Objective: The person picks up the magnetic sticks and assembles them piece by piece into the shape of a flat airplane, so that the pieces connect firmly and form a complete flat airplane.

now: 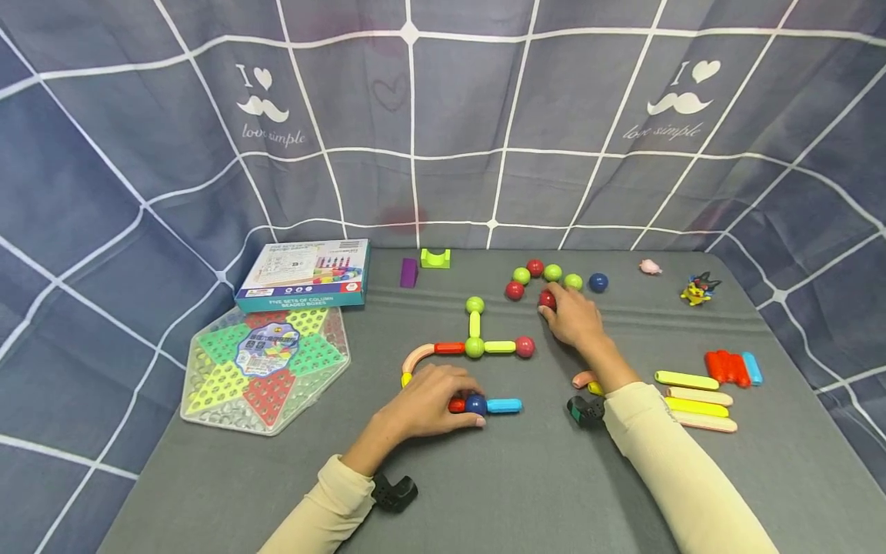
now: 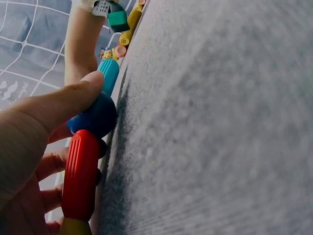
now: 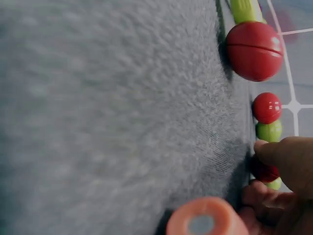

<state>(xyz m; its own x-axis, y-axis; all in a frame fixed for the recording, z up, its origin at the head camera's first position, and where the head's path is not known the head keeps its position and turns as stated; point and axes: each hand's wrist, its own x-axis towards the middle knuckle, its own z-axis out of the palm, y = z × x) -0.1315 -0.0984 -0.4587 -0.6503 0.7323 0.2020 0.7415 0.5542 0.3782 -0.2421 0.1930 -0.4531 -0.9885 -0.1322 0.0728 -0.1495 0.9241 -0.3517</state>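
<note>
The backdrop cloth reads "I love simple" twice. The left hand pinches a blue ball joined between a red stick and a blue stick, at 6 o'clock on the mat. The right hand curls narrowly round a red ball at 12 o'clock, beside two more red balls, three green, one blue.

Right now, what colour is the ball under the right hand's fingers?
Dark red ball, pinched by the right hand; clearest in the head view.

The right hand hides most of the red ball, perhaps pinched.
</note>
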